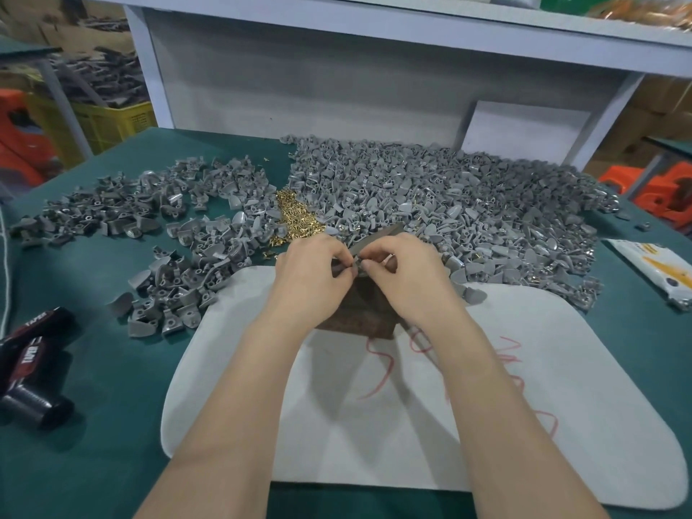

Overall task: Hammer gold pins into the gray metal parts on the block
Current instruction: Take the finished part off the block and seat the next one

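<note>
Gold-pin fitting, head view. Pinching one gray metal part (346,269) between the curled fingertips of the left hand (312,273) and the right hand (406,273), both closing tight on it at mid-frame, just above the brown block (357,320). Probably lining up the part's hole over the block for starting a pin straight; too small to tell of any pin between the right fingertips. Holding no hammer in either hand, so likely working at the seating step, not the striking.

Having the gold pins (296,219) heaped just beyond the hands, between the smaller heap of parts (149,226) at left and the larger heap (449,189) at upper right, presumably for a short reach. Resting the block on a white mat (524,406) over the green table (93,387), perhaps for cushioning blows. Leaving black tape rolls (33,361) idle at lower left.
</note>
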Demonstrator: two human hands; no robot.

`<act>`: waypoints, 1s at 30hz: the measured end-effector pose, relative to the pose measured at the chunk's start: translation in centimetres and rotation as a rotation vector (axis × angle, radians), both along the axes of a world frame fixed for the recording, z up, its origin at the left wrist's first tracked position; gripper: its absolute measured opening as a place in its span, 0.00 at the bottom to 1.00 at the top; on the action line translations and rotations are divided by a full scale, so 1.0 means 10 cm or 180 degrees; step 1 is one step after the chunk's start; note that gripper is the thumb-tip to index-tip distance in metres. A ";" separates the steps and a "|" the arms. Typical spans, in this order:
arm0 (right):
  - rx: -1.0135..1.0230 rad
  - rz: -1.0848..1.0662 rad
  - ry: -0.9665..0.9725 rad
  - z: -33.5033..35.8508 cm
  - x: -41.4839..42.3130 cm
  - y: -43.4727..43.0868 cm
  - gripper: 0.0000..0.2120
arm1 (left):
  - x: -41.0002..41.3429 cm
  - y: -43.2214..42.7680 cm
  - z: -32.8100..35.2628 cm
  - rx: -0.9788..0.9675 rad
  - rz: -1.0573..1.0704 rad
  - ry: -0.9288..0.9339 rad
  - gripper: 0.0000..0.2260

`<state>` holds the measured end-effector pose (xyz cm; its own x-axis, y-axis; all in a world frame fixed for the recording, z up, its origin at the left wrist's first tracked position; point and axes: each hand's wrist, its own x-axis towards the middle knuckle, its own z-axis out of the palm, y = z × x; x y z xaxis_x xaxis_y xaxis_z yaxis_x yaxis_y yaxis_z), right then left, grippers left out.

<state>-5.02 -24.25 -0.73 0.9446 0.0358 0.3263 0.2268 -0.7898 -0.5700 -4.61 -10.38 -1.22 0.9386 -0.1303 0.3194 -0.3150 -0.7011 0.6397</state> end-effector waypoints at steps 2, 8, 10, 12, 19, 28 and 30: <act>-0.0071 0.0009 0.0004 0.00 0.00 0.01 0.05 | 0.00 0.00 0.00 0.0016 -0.0006 0.0002 0.03; -0.0186 0.0017 -0.0107 0.01 -0.01 0.05 0.04 | 0.01 0.00 0.00 0.0046 0.0000 0.0023 0.03; -0.0314 0.0007 -0.0145 0.02 -0.01 0.06 0.03 | 0.02 0.00 0.00 0.0056 0.0012 0.0032 0.03; -0.0459 -0.0003 -0.0147 0.04 -0.02 0.08 0.04 | 0.01 0.00 0.00 0.0062 0.0022 0.0041 0.03; -0.0789 -0.0072 0.0007 0.12 -0.02 0.14 0.05 | 0.02 -0.01 -0.01 0.0094 0.0024 0.0059 0.04; -0.0585 -0.0136 -0.0004 0.11 -0.06 0.13 0.05 | 0.01 -0.01 0.01 -0.0021 -0.0030 0.0085 0.03; -0.0558 -0.0141 -0.0011 0.10 -0.05 0.13 0.04 | 0.01 -0.01 0.01 -0.0011 -0.0041 0.0092 0.03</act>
<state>-5.52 -22.95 0.23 0.9454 0.0507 0.3220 0.1912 -0.8863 -0.4219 -4.53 -10.49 -1.13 0.9457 -0.1414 0.2926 -0.3053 -0.6948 0.6512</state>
